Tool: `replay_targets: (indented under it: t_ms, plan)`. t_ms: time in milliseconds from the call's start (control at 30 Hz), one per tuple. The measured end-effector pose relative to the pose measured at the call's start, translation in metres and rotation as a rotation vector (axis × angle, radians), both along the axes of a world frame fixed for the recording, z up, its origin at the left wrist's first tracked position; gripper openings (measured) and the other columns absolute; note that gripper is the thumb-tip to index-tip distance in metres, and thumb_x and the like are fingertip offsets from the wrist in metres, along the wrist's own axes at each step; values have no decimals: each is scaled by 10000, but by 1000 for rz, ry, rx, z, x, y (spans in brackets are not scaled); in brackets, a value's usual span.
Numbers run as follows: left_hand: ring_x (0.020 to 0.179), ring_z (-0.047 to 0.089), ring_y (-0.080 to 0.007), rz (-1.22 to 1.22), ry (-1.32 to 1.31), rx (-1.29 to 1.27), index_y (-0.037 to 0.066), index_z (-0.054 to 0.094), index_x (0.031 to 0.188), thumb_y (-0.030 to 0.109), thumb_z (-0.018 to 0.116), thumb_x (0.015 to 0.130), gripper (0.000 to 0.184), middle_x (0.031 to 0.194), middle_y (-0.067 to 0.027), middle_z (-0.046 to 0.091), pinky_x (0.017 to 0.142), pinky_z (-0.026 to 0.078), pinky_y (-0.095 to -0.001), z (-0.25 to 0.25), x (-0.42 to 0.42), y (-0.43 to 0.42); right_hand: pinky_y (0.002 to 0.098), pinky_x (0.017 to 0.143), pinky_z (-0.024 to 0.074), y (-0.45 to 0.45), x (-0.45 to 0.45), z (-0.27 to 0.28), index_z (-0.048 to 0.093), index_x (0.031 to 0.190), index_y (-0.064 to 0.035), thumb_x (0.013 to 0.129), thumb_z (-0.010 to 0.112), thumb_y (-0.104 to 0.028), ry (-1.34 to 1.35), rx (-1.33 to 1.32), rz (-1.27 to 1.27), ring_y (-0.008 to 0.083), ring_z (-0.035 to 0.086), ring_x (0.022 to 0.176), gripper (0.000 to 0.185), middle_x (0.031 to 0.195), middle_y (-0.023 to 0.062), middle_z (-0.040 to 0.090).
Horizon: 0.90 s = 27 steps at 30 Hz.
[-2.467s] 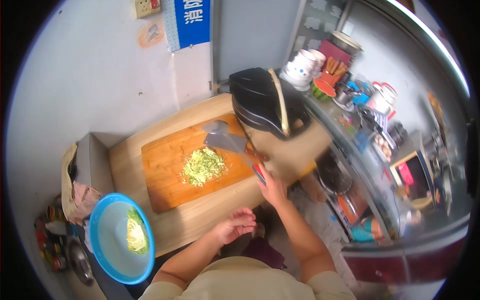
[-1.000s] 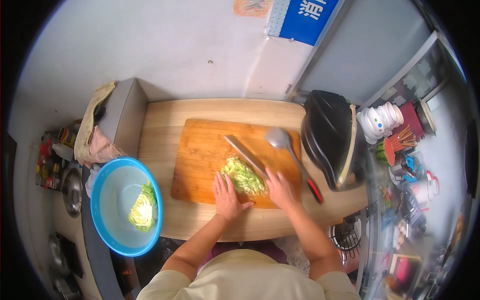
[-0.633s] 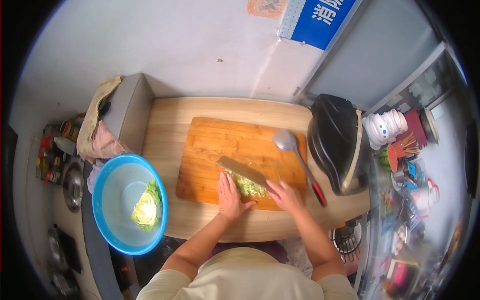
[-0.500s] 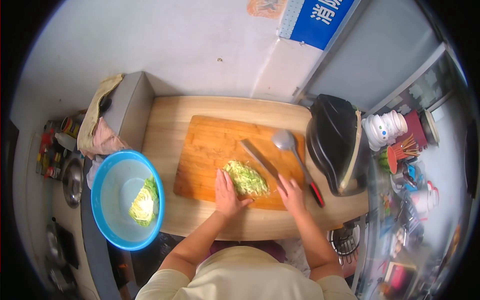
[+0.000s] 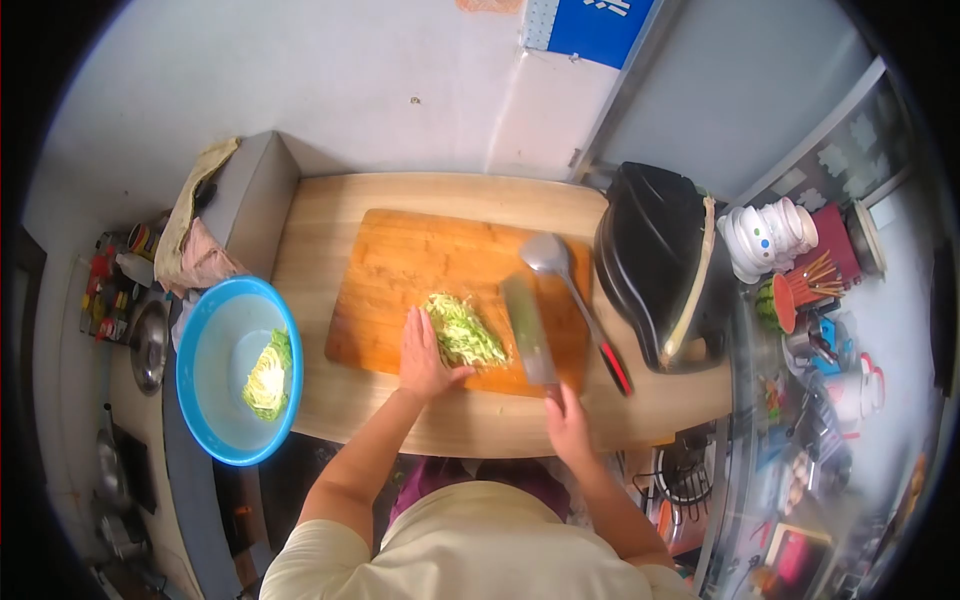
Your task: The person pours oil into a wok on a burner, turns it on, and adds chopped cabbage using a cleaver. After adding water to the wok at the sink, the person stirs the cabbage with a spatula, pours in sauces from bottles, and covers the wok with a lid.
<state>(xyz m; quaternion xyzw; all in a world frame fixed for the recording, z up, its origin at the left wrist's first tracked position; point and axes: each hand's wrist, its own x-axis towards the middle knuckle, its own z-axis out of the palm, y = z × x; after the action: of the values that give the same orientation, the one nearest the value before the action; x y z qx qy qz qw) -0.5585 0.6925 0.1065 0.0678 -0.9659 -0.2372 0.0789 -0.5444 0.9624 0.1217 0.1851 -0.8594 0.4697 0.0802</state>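
Observation:
On the wooden cutting board lies a pile of shredded cabbage. My left hand rests along the pile's left side, fingers stretched out and thumb apart, touching the shreds. At the board's front edge my right hand is closed round the handle of a cleaver. The cleaver's broad blade points away from me, its flat side showing, just right of the cabbage and apart from it. A metal spatula with a black and red handle lies across the board's right side.
A blue basin with a cut piece of cabbage stands left of the board. To the right sits a black appliance with a pale stalk-like strip on it. Stacked white bowls and chopsticks are farther right.
My right hand has drawn back toward me and lifted the cleaver, turning its blade so the flat side shows. My left hand stays by the cabbage. The camera view has shifted slightly.

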Motion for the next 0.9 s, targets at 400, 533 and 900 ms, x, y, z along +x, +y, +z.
replay_targets:
  t_ms: [400,533,900]
  plan:
    - [1322,183,-455,-206,136,-91,-43,154,1399,744,676,450,1339,1415,-311,199,1086,177,-490,-16,-23,-35,219,339,345,19,67,19,425,1145,-67,954,393,-180,-974,-593,-250,90,452,447,224,806,48,468]
    - [1338,163,-437,-308,83,-90,29,159,1424,776,661,422,1347,1428,-302,183,1090,165,-489,-7,-38,-44,216,338,337,-26,72,5,418,1124,-78,958,391,-190,-986,-624,-199,83,448,444,202,805,36,469]
    - [1251,349,-442,-470,249,59,213,454,1331,674,712,523,965,1373,-281,331,1050,258,-494,-1,-51,-36,227,357,350,-145,64,-4,399,963,-82,963,392,-197,-889,-684,-181,80,427,431,115,732,22,454]
